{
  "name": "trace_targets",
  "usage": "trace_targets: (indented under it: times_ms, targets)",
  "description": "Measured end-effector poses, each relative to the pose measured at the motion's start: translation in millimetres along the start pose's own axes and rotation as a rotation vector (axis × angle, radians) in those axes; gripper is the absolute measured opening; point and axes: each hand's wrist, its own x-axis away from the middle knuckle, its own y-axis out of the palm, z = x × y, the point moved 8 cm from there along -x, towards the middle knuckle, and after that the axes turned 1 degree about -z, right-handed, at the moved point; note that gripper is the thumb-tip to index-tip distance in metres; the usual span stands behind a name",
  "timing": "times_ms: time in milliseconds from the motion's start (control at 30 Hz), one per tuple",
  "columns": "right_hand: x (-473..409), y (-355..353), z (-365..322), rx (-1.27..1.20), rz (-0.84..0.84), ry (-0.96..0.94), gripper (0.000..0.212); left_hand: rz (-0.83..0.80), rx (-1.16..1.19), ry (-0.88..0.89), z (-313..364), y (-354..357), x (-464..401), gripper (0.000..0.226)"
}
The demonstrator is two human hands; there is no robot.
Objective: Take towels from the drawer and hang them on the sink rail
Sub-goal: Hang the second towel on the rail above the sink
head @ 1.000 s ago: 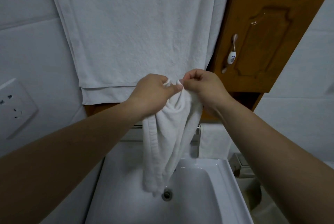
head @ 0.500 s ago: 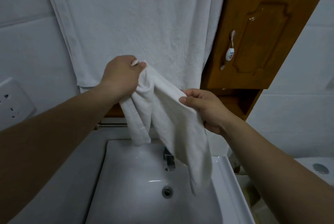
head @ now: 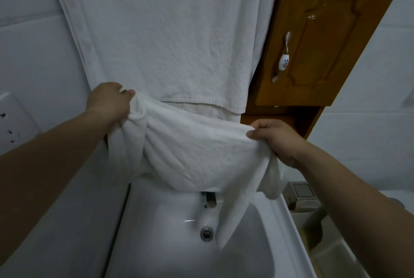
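**Small towel, spread for hanging over the sink**

Small white towel (head: pixel 197 152): held between two hands above the sink (head: pixel 289 221), sagging in the middle, one corner trailing toward the drain (head: pixel 206 233). Bunched at the left end, flatter at the right.

Left hand (head: pixel 109 100): fingers clenched on a gathered wad of cloth, raised near the bottom hem of the large towel (head: pixel 165 37) hanging on the wall.

Right hand (head: pixel 276 141): fingers pinching the top edge, lower than the left, just below the wooden cabinet (head: pixel 331 37).

Rail: hidden behind the cloth; position not readable here.

Tap (head: pixel 209 199): partly visible below the sagging fold.

Handling notes, as judgement: shake out the left-hand wad to find the true corner; level both hands; pull the top edge taut before lowering. Drape evenly, halves matched front and back, so weight does not drag the towel off. Lift the trailing corner clear of basin and tap, probably wet. Keep clear of the large towel's hem to avoid tugging it.
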Motion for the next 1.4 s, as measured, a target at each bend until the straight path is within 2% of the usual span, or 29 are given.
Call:
trace_targets:
  times_ms: [100,200,333,433,567,633,700,800,900,1000,1067,1233,1400]
  targets:
    - [-2,7,-22,0.063,0.032,-0.113,0.009,-0.105,0.025,0.049,15,16,14,0.039]
    - [-7,22,-44,0.105,0.020,-0.201,0.010,-0.213,0.156,0.153,48,32,38,0.039]
    - [-12,43,-71,0.161,-0.029,-0.279,0.006,-0.430,0.220,0.321,101,54,79,0.065]
    - [-12,53,-83,0.184,-0.097,-0.313,0.008,-0.576,0.405,0.392,129,67,103,0.052]
    - [-11,51,-89,0.236,-0.133,-0.332,0.010,-0.672,0.587,0.263,131,79,106,0.024]
    - [-12,46,-87,0.225,-0.124,-0.323,0.010,-0.674,0.672,0.140,120,83,101,0.015]
    - [-12,42,-83,0.193,-0.111,-0.302,0.009,-0.626,0.713,0.104,115,83,97,0.026]
    - [-10,37,-73,0.127,-0.118,-0.238,0.006,-0.492,0.538,0.251,121,75,90,0.035]
    - [-8,25,-59,0.108,-0.100,-0.189,0.007,-0.281,0.291,0.361,114,57,72,0.034]
    - [-5,6,-44,0.032,-0.038,-0.127,0.007,-0.178,0.317,0.190,76,45,42,0.036]
    - [-5,-7,-37,0.011,0.018,-0.104,0.008,-0.184,0.305,0.121,59,46,34,0.039]
    - [-6,-10,-28,0.068,0.065,-0.085,0.008,-0.210,0.252,0.149,58,51,38,0.035]
    - [-6,-17,-30,-0.147,0.145,-0.063,0.013,-0.433,0.588,-0.036,45,71,41,0.022]
